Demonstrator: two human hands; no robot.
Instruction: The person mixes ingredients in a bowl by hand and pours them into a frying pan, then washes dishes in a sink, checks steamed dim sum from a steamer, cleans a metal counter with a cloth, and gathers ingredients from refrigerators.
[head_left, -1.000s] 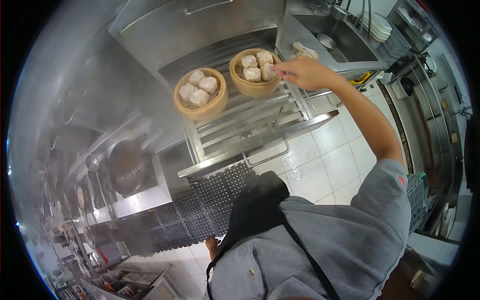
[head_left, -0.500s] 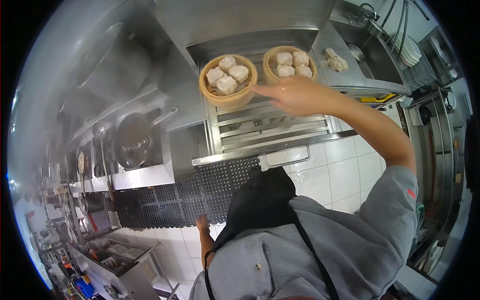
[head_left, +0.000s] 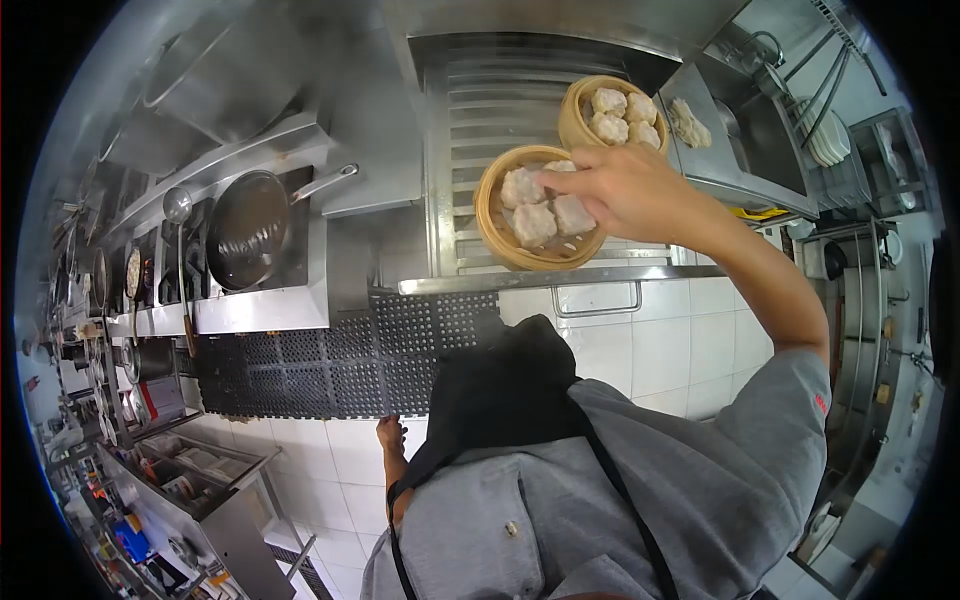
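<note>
Lots of steel in here tbh: white tile floor [head_left: 675, 325], black holey mat [head_left: 330, 370] along the front of the stove [head_left: 270, 314], sink [head_left: 768, 175] over in the upper right, metal cabinet [head_left: 235, 535] lower left.

Matt bamboo among shining steel, cloth and rubber
We see the nearer round tan bamboo steamer [head_left: 486, 210] in smooth, low-sheen wood, and the farther round tan bamboo steamer [head_left: 571, 125] in the same; the lumpy off-white dumplings [head_left: 535, 226] look moist and slightly glossy; we find a dull shine on the grey slatted metal rack [head_left: 500, 98]; the dark round metal frying pan [head_left: 250, 200] gleams with reflections; the black perforated floor mat [head_left: 340, 375] looks like matt rubber; the square white floor tiles [head_left: 665, 350] are smooth and glossy; we read the grey short-sleeved shirt [head_left: 690, 460] and the black apron [head_left: 500, 395] as matt fabric; the crumpled off-white cloth [head_left: 690, 125] looks rough.
</note>
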